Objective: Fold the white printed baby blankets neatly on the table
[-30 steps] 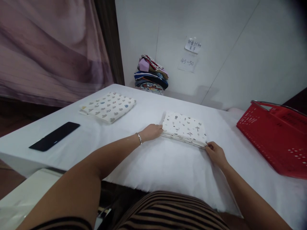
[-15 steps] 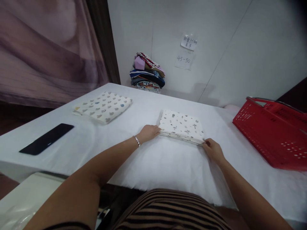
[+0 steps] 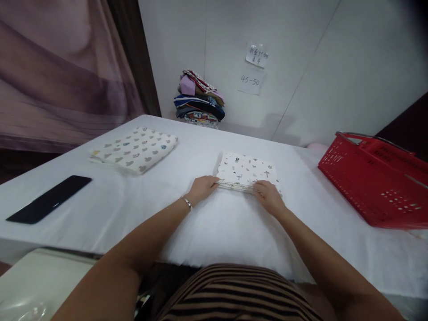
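A folded white cloth (image 3: 245, 169) with small dark prints lies on the white-covered table in front of me, its stacked layers showing along the near edge. My left hand (image 3: 202, 187), a bracelet at its wrist, pinches the cloth's near left corner. My right hand (image 3: 268, 195) grips the near edge right of the middle, fingers on top and the thumb hidden. Farther left rests a second folded cloth (image 3: 138, 149), cream with grey mouse-head shapes, touched by neither hand.
A black flat slab (image 3: 50, 198) lies at the table's left. On the right stands a red plastic basket (image 3: 377, 178) with a metal handle. Behind the table is a pile of folded fabrics (image 3: 199, 100) against the wall, near two paper notes (image 3: 256, 57). A white box-like surface (image 3: 43, 276) sits below, front left.
My right hand has slid left along the near edge, from the right corner towards the middle. My left hand keeps its corner. The whole view has shifted slightly.
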Motion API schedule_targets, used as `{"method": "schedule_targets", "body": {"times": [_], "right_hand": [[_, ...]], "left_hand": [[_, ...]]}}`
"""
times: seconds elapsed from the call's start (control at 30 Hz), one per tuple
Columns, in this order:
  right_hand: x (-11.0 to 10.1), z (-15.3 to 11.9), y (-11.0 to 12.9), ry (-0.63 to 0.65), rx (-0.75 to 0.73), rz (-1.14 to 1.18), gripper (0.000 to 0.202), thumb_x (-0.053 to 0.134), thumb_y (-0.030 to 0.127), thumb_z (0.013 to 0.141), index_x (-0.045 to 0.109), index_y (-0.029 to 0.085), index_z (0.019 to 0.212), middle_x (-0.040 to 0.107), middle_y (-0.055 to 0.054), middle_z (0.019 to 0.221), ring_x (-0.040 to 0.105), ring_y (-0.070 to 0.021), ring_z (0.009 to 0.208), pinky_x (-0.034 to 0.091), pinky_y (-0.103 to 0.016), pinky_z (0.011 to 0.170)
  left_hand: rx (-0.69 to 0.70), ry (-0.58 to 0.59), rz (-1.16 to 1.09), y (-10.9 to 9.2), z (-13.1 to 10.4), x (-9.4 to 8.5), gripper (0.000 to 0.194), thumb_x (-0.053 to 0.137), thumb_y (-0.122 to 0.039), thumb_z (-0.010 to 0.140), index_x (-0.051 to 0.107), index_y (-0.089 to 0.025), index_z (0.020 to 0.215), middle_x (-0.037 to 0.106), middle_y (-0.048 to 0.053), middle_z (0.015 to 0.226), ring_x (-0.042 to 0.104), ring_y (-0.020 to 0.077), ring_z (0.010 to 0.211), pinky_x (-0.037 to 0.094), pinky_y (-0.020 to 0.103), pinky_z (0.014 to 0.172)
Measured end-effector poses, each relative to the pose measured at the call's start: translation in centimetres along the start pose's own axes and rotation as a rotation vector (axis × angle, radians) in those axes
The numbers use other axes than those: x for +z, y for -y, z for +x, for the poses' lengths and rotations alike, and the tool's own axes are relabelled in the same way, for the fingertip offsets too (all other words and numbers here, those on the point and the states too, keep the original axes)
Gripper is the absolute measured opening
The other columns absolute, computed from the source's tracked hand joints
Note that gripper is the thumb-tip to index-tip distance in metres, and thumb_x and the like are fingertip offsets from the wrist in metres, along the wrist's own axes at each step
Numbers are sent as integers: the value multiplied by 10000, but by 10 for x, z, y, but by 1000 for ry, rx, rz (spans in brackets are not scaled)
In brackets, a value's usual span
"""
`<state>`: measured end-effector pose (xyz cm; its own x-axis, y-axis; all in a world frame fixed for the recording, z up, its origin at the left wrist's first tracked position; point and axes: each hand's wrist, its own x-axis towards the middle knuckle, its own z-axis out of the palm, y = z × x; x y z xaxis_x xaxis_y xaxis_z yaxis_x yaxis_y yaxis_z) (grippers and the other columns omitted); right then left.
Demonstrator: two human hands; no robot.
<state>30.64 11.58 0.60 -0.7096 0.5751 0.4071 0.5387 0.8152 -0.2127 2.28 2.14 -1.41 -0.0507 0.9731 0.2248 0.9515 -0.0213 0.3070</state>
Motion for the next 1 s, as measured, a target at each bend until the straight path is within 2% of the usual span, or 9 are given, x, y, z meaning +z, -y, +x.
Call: {"method": "schedule_targets", "body": {"times": [0.13,0.27,0.6,0.87,1.0], "right_hand": [[21,40,28,76,-79,15,229,479,276,912,686,203,977,646,-77,1020,548,-215,940,421,-349,844],[34,60,38,157,-119,-39,203,517,286,905,699,199,925,640,-69,979,530,-206,903,406,-324,811],[37,62,45,251,-205,-227,224,474,255,929,680,171,902,623,-87,931,518,-209,890,356,-318,744],[46,51,45,157,-249,-246,290,391,218,954,662,155,873,618,-105,904,504,-221,869,342,-334,745],[50,46,43,116,-294,-195,254,416,247,949,650,166,895,609,-95,912,500,-219,874,357,-331,742]], "left_hand": [[-12,-21,-36,-2,-2,0,273,451,-324,887,640,-290,1081,700,-18,958,620,149,876,439,241,694],[-20,-20,-47,-2,-2,0,274,454,-334,887,636,-291,1087,698,-19,962,617,151,886,442,247,711],[-18,-20,-22,1,-1,4,273,464,-345,884,633,-285,1090,696,-7,928,617,158,858,446,256,699],[-20,-36,-41,2,-4,6,267,467,-344,892,607,-288,1112,679,-7,973,609,161,909,447,262,722],[-13,-51,14,-1,-4,5,210,464,-338,890,616,-277,1020,616,11,1055,598,156,887,441,262,650]]}}
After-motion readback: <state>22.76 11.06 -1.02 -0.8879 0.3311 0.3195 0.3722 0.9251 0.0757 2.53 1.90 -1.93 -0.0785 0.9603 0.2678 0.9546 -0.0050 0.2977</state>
